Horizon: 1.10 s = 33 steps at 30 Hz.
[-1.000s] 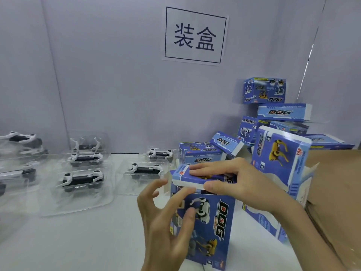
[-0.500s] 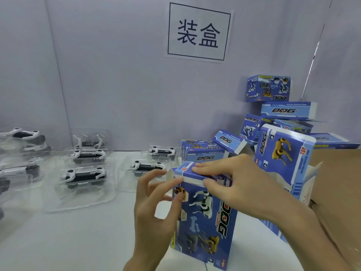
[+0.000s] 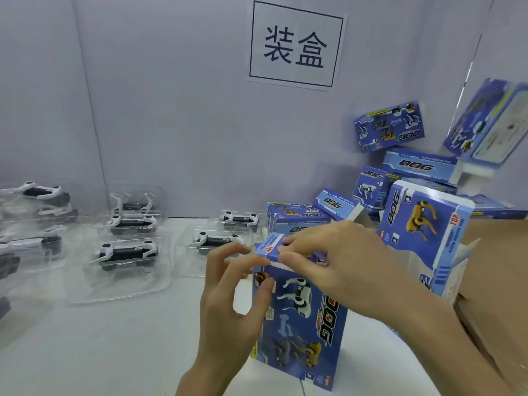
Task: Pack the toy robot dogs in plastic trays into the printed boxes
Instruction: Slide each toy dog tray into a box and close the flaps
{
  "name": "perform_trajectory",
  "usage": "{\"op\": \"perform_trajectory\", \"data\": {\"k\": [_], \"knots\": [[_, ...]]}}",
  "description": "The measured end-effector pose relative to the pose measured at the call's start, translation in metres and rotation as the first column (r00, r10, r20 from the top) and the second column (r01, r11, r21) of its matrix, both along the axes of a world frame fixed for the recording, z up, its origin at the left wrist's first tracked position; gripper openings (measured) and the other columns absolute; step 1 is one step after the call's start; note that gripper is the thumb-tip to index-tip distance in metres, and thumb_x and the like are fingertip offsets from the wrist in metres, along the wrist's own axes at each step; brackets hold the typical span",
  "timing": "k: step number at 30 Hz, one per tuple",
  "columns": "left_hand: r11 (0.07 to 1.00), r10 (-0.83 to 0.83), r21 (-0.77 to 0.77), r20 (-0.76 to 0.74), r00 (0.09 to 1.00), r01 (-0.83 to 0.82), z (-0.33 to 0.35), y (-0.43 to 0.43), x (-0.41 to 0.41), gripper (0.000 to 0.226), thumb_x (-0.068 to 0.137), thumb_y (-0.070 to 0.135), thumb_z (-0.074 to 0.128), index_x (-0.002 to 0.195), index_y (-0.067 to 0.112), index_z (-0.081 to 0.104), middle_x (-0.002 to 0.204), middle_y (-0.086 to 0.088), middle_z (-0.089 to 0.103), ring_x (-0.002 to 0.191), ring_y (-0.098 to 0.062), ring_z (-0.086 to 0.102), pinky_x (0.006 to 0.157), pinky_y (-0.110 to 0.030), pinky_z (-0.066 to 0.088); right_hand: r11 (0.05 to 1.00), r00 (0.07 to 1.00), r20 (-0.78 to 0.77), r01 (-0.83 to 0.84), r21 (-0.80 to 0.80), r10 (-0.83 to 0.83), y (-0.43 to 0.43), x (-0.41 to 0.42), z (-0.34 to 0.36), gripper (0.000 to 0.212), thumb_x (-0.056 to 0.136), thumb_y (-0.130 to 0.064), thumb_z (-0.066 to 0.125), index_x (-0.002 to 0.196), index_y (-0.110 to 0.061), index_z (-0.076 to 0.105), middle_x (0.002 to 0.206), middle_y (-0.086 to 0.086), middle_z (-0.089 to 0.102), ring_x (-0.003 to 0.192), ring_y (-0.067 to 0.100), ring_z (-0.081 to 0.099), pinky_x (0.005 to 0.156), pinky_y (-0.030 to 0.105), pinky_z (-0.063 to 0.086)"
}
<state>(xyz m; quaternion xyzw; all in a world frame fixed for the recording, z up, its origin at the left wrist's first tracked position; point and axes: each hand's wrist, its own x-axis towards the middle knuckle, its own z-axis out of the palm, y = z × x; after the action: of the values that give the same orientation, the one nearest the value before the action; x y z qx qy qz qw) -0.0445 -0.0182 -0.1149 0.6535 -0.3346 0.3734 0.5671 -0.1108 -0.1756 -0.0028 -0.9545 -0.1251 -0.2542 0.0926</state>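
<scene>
A blue printed dog box [image 3: 300, 318] stands upright on the white table [image 3: 114, 352], right in front of me. My right hand [image 3: 337, 261] pinches its top flap [image 3: 271, 247] between thumb and fingers, holding it down over the opening. My left hand [image 3: 228, 310] grips the box's upper left corner, thumb on the printed front and fingertips at the flap's edge. Whatever is inside the box is hidden. Several toy robot dogs in clear plastic trays [image 3: 125, 252] lie to the left, with two more behind the box [image 3: 217, 241].
An open printed box [image 3: 423, 232] stands just right of my hands. Behind it, closed boxes [image 3: 388, 128] are piled against the wall, and a blurred tilted box [image 3: 485, 124] shows at top right. A brown carton [image 3: 500, 281] fills the right edge. A paper sign [image 3: 294, 47] hangs above.
My right hand has pushed the top flap lower over the opening. My left hand has moved from the box's front up to its top left corner. The view has shifted slightly.
</scene>
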Motion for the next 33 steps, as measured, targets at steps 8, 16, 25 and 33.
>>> {"op": "perform_trajectory", "data": {"k": [8, 16, 25, 33], "knots": [[0.990, -0.034, 0.140, 0.131, 0.991, 0.016, 0.005, -0.013, -0.006, 0.021, 0.092, 0.027, 0.061, 0.112, 0.026, 0.065, 0.138, 0.017, 0.058, 0.138, -0.016, 0.047, 0.110, -0.032, 0.037, 0.983, 0.994, 0.014, -0.112, 0.145, 0.111, -0.026, -0.016, -0.012, 0.031, 0.093, -0.031, 0.054, 0.117, -0.041, 0.070, 0.105, -0.033, 0.063, 0.104, -0.008, 0.056, 0.082, 0.007, 0.042], [0.967, 0.088, 0.224, 0.150, 0.985, -0.121, 0.017, -0.021, -0.013, 0.020, 0.084, 0.026, 0.054, 0.102, 0.028, 0.059, 0.138, 0.014, 0.056, 0.139, -0.016, 0.042, 0.109, -0.052, 0.029, 0.799, 0.967, 0.048, -0.233, 0.554, 0.249, -0.055, -0.022, -0.028, 0.011, 0.081, -0.031, 0.071, 0.090, -0.025, 0.071, 0.107, -0.020, 0.074, 0.110, 0.001, 0.066, 0.084, 0.019, 0.056], [0.964, -0.080, 0.264, 0.145, 0.986, 0.039, 0.020, -0.026, -0.013, 0.021, 0.082, 0.023, 0.060, 0.102, 0.025, 0.064, 0.125, 0.021, 0.060, 0.122, -0.008, 0.055, 0.111, -0.039, 0.030, 0.828, 0.962, 0.220, -0.255, 0.500, 0.164, -0.041, -0.020, -0.045, 0.011, 0.081, -0.037, 0.069, 0.088, -0.028, 0.070, 0.110, -0.024, 0.072, 0.109, 0.004, 0.066, 0.091, 0.018, 0.049], [0.962, -0.094, 0.271, 0.201, 0.975, 0.037, 0.020, -0.022, -0.004, 0.019, 0.089, 0.029, 0.065, 0.107, 0.030, 0.071, 0.126, 0.022, 0.065, 0.121, -0.006, 0.059, 0.108, -0.044, 0.035, 0.764, 0.949, 0.270, -0.295, 0.574, 0.164, -0.039, -0.019, -0.068, 0.027, 0.080, -0.023, 0.075, 0.102, -0.036, 0.068, 0.121, -0.023, 0.068, 0.122, 0.004, 0.060, 0.103, 0.028, 0.046]]}}
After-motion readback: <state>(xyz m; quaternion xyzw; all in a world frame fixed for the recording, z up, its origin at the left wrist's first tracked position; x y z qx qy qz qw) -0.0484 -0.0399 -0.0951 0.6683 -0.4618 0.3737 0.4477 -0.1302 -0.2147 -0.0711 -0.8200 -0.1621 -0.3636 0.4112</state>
